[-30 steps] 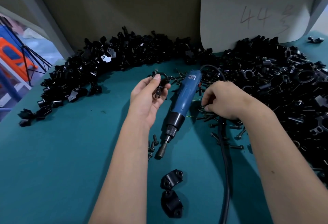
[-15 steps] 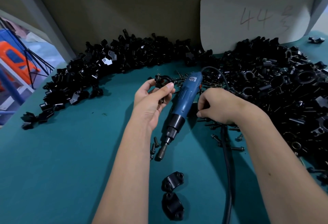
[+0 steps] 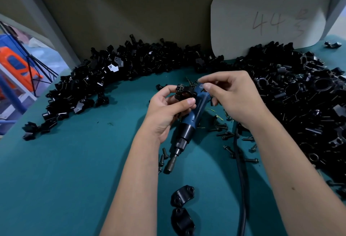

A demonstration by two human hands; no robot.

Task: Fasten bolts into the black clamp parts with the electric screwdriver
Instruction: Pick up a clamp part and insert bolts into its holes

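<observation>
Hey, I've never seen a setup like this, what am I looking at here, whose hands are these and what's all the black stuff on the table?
There is no machine here: a person wears a camera on the head, so the one picture looks forward and down at their own two arms. The left hand holds a black clamp in its fingers. The right hand is raised beside it with fingertips pinched together, probably on a small bolt, though the bolt itself is too small to see. Under the hands, the blue electric screwdriver lies on the green table, its black cord running toward the viewer. Loose bolts lie scattered beside it, two clamp halves sit nearer the viewer, and big piles of black clamp parts ring the far and right sides.
</observation>
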